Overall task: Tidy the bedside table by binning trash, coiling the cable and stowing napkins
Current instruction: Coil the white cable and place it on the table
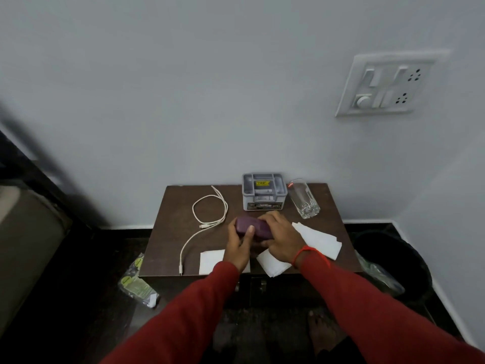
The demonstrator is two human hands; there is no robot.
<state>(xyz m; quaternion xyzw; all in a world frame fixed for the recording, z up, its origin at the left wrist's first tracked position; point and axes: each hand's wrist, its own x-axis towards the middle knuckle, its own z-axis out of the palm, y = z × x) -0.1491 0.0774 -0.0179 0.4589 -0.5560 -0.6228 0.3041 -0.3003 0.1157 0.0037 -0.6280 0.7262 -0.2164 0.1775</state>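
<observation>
A purple case lies at the middle of the brown bedside table, gripped from both ends. My left hand holds its left end, thumb on top. My right hand covers its right end. A white cable lies loosely looped on the table's left side, one plug near the front edge. White napkins lie flat on the table: one at the front under my left wrist, one under my right wrist, one to the right.
A grey organiser box and an empty drinking glass stand at the table's back. A black bin with a clear liner stands on the floor right of the table. A plastic wrapper lies on the floor at left. A switch panel is on the wall.
</observation>
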